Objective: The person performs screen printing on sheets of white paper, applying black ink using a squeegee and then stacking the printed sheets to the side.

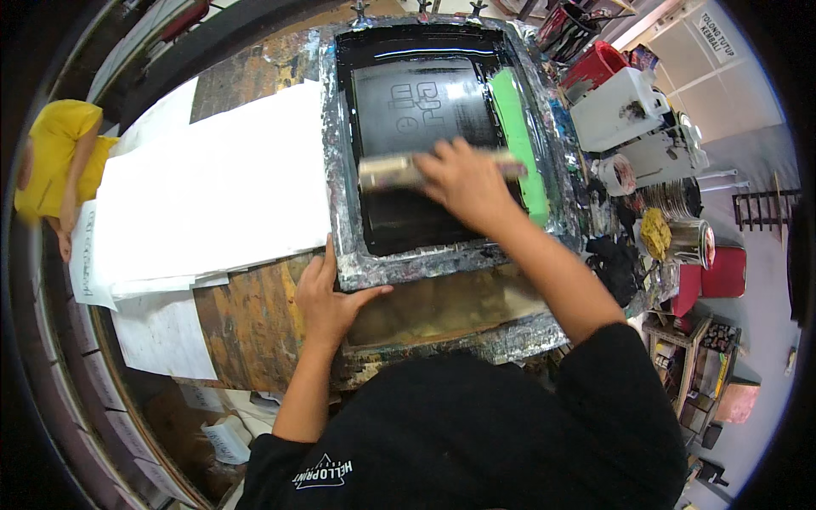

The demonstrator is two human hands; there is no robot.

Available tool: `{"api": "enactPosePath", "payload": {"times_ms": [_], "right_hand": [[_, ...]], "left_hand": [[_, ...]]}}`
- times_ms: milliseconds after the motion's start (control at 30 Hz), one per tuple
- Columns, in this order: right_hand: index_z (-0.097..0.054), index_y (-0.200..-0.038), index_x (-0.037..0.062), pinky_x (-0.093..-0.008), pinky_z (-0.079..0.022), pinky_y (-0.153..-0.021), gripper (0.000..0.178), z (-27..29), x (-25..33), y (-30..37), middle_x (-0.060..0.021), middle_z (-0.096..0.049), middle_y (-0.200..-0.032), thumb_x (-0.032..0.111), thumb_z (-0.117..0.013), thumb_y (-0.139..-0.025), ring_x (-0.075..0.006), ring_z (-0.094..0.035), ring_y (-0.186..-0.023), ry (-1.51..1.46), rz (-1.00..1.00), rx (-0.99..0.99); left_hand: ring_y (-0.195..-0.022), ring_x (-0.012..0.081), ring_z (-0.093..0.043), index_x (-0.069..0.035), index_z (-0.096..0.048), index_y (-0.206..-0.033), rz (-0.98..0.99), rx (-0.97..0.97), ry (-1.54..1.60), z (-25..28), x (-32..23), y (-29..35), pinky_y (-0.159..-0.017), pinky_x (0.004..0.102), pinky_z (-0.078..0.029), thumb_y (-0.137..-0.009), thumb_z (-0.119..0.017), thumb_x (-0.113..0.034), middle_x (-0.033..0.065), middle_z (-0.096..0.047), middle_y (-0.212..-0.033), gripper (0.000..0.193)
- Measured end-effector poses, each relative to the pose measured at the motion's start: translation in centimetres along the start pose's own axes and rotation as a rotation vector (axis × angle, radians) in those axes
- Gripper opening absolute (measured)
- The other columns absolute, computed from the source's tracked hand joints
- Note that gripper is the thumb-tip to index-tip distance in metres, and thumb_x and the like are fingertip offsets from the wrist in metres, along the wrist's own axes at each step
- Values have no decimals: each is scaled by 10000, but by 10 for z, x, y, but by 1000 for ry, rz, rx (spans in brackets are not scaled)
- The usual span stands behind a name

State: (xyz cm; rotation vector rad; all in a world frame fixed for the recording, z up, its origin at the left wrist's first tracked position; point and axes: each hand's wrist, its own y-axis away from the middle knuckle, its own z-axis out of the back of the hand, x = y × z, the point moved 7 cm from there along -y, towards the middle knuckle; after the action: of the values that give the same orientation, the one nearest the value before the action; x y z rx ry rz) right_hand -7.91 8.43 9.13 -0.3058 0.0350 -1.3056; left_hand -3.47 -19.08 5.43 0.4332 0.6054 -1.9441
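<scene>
Hands working a squeegee across a black-inked printing screen at the centre of the frame.

A worn, paint-stained table (246, 323) is filling the middle of the frame, and white sheets (212, 187) are lying across its upper-left part. The foil-taped screen frame (340, 170) is sitting at upper centre, its mesh coated in black ink (a green strip (520, 140) is running down its right side). The right hand (466, 183) is reaching in from lower right and closing its fingers over the wooden squeegee (391, 170), which is lying crosswise on the mesh at mid-frame. The left hand (325, 297) is resting just below, fingers spread and pressing flat against the frame's lower-left corner, thumb lying along its bottom edge. A white container (614, 109) and a metal tin (690, 242) are crowding the right edge.
</scene>
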Motion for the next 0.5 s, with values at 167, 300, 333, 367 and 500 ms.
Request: {"api": "enactPosePath", "payload": {"times_ms": [167,300,333,367,500], "right_hand": [[-739,-1183,167,-523,-591,-840,442,-17,-96,-152,-107,-721,-1092,562,-650,-1006,-354,-716,-1052,106,62,-39],[-739,-1190,161,-508,-580,-864,478,-7,-132,-216,-132,-732,-1056,591,-632,-1010,-372,-725,-1021,42,121,74],[-740,-1185,162,-509,-579,-860,478,-4,-135,-220,-128,-730,-1050,593,-628,-1010,-369,-726,-1017,40,130,30],[-740,-1180,162,-509,-579,-855,479,-5,-135,-219,-125,-729,-1044,595,-625,-1011,-366,-727,-1013,40,143,-17],[-723,-1187,163,-506,-581,-821,474,-18,-115,-178,-122,-723,-1026,592,-635,-1003,-365,-729,-996,146,81,-36]], "left_hand": [[-715,254,-575,45,-542,-1558,-24,-23,8,4,-5,-3,-671,403,-483,-553,-951,-690,80,-557,-770,1310],[-722,292,-644,77,-491,-1575,-32,-54,168,3,-4,-3,-682,418,-520,-550,-980,-629,105,-657,-790,1337],[-734,304,-662,82,-478,-1580,-36,-46,242,2,-4,-2,-690,422,-530,-551,-989,-609,116,-682,-809,1341],[-808,333,-709,100,-452,-1583,-41,-41,252,2,-4,0,-731,426,-553,-580,-999,-553,163,-730,-901,1316],[-834,351,-717,85,-470,-1576,-53,-62,230,1,-2,5,-751,429,-557,-622,-991,-520,188,-728,-933,1243]]}}
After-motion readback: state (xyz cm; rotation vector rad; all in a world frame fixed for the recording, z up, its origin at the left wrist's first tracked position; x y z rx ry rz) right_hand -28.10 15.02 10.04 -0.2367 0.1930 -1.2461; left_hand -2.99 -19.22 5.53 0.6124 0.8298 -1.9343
